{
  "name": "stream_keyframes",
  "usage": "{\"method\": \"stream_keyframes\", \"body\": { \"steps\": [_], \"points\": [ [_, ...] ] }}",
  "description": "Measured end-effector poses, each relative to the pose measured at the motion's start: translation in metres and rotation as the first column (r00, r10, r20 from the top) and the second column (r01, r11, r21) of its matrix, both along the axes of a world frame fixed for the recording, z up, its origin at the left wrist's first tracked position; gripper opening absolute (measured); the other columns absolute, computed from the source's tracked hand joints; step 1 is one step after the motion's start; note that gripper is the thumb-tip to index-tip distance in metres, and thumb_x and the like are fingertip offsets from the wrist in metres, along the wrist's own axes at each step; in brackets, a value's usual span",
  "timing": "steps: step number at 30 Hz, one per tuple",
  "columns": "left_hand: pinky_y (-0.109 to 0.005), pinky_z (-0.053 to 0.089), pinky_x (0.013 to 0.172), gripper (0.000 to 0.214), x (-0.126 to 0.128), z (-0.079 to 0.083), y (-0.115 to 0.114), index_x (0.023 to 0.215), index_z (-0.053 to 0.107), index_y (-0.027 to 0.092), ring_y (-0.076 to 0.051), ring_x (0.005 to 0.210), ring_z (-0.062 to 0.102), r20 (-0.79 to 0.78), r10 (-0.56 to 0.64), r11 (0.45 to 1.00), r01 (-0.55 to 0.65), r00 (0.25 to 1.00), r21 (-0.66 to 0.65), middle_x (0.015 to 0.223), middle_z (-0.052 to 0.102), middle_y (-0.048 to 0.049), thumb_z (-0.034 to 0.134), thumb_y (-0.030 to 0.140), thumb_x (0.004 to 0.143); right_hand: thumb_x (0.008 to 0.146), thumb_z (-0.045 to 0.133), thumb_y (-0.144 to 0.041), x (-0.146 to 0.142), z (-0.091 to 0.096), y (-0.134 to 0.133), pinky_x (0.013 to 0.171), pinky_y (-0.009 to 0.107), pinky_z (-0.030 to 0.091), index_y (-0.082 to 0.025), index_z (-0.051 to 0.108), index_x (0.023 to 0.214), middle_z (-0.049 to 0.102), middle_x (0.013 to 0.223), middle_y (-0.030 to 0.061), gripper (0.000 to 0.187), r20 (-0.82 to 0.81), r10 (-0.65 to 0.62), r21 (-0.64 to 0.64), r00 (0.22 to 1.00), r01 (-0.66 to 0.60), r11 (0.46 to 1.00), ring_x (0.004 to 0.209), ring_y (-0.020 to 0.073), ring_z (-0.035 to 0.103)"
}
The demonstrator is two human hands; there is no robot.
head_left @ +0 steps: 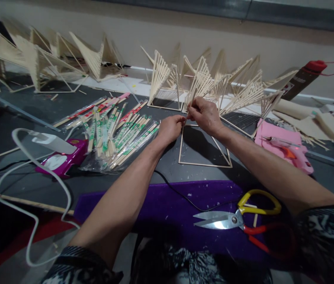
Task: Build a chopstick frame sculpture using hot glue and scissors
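Observation:
A thin wooden stick frame (205,163) lies on the grey table (30,173) in front of me, with an upright stick rising from its far corner. My right hand (205,115) pinches the upright stick near that corner. My left hand (170,129) is closed beside it, fingertips pressed against the same joint of the frame. Both hands meet at the frame's far left corner.
Packets of chopsticks (116,132) lie left of my hands, beside a pink-and-white device (59,157) with a white cable. Scissors (238,217) with yellow and red handles rest on a purple cloth (161,213). A pink glue gun (288,152) sits right. Several finished stick sculptures (202,81) line the wall.

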State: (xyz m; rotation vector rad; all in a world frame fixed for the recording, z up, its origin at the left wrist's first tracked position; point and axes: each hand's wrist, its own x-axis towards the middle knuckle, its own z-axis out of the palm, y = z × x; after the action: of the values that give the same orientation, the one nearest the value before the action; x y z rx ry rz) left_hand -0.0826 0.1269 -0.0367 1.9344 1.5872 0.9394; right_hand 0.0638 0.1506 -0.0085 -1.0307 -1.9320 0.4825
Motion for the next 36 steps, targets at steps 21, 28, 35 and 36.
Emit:
{"method": "stream_keyframes", "body": {
  "steps": [21, 28, 35, 36],
  "points": [
    [-0.026, 0.045, 0.064, 0.036, -0.0001, -0.0024, 0.0019, 0.100, 0.069, 0.020, -0.015, 0.068, 0.059, 0.020, 0.000, 1.000, 0.001, 1.000, -0.030, 0.085, 0.069, -0.0033, 0.043, 0.014, 0.076, 0.081, 0.046, -0.018, -0.0026, -0.0004, 0.0020, 0.063, 0.024, 0.046, -0.015, 0.055, 0.076, 0.060, 0.064, 0.0006, 0.011, 0.075, -0.055, 0.029, 0.996, 0.053, 0.998, 0.063, 0.0126, 0.060],
    [-0.026, 0.046, 0.068, 0.035, 0.0007, -0.0011, 0.0007, 0.097, 0.070, 0.021, -0.016, 0.074, 0.061, -0.028, 0.022, 1.000, -0.022, 0.999, -0.015, 0.086, 0.070, -0.0023, 0.044, 0.013, 0.075, 0.083, 0.046, -0.020, -0.0001, -0.0012, 0.0025, 0.065, 0.024, 0.046, -0.015, 0.056, 0.077, 0.062, 0.062, 0.0013, 0.013, 0.057, -0.069, 0.003, 0.996, 0.069, 0.998, 0.063, 0.0133, 0.062],
    [-0.026, 0.048, 0.070, 0.037, 0.0014, -0.0007, -0.0039, 0.101, 0.068, 0.020, -0.016, 0.078, 0.062, 0.047, 0.046, 0.998, -0.044, 0.998, -0.034, 0.090, 0.070, -0.0027, 0.042, 0.014, 0.076, 0.080, 0.047, -0.020, -0.0048, 0.0035, 0.0039, 0.067, 0.025, 0.048, -0.015, 0.059, 0.075, 0.065, 0.066, 0.0029, 0.014, 0.129, -0.091, -0.058, 0.987, 0.099, 0.993, 0.066, 0.0140, 0.062],
    [-0.026, 0.049, 0.070, 0.038, 0.0015, -0.0008, -0.0041, 0.102, 0.068, 0.020, -0.016, 0.079, 0.063, 0.057, 0.053, 0.998, -0.051, 0.997, -0.024, 0.092, 0.070, -0.0029, 0.041, 0.014, 0.077, 0.080, 0.047, -0.020, -0.0048, 0.0039, 0.0036, 0.067, 0.026, 0.048, -0.015, 0.060, 0.075, 0.065, 0.066, 0.0028, 0.014, 0.132, -0.090, -0.060, 0.987, 0.099, 0.993, 0.066, 0.0141, 0.062]
  ]
}}
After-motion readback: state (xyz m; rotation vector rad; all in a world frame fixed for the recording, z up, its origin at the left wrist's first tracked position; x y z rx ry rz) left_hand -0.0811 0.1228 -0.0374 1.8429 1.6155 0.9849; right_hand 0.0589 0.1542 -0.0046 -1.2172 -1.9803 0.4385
